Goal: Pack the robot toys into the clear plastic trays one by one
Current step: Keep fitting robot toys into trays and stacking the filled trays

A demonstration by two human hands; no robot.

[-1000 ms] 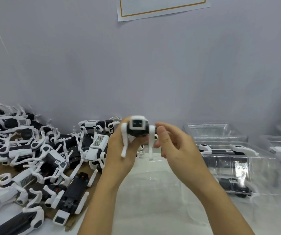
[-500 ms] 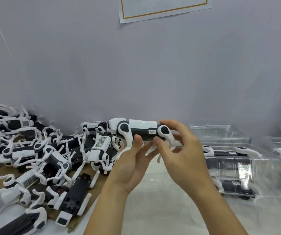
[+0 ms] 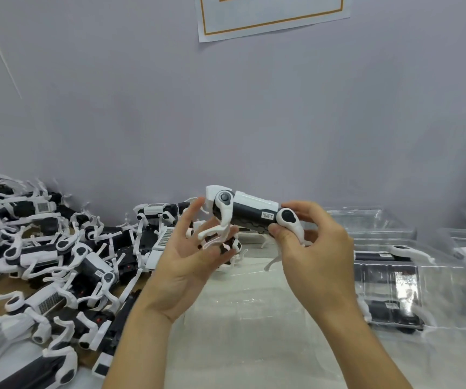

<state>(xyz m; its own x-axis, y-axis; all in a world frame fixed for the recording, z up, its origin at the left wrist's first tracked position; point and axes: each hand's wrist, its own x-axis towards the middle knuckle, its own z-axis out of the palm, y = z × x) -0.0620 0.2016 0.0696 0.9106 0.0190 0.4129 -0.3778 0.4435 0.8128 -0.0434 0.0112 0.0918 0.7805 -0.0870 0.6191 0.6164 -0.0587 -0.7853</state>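
Holding a robot toy [image 3: 250,213] up over the work surface, roughly level, long side toward the camera, head end to the left. Right hand [image 3: 314,249] curled round its rear end, thumb pressed beside the round hip joint, fingers wrapped behind the body. Left hand [image 3: 189,259] spread, palm up, fingers straight and apart, just under the front legs; front leg tips at or near the fingertips, contact not certain. Grips nothing. White top shell, black underside, small label on the flank; lettering too small to read. Legs bent and hanging down.

Heaped to the left on bare brown table: pile of loose robot toys [image 3: 57,262], black and white, tangled legs, many on their sides. To the right: clear plastic tray [image 3: 389,279] with toys already seated in it, one near the back, one near the front. More clear trays [image 3: 361,220] stacked behind it against the wall. Clear plastic sheet [image 3: 254,332] below the hands. Paper notice [image 3: 271,12] with orange border on the grey wall above.
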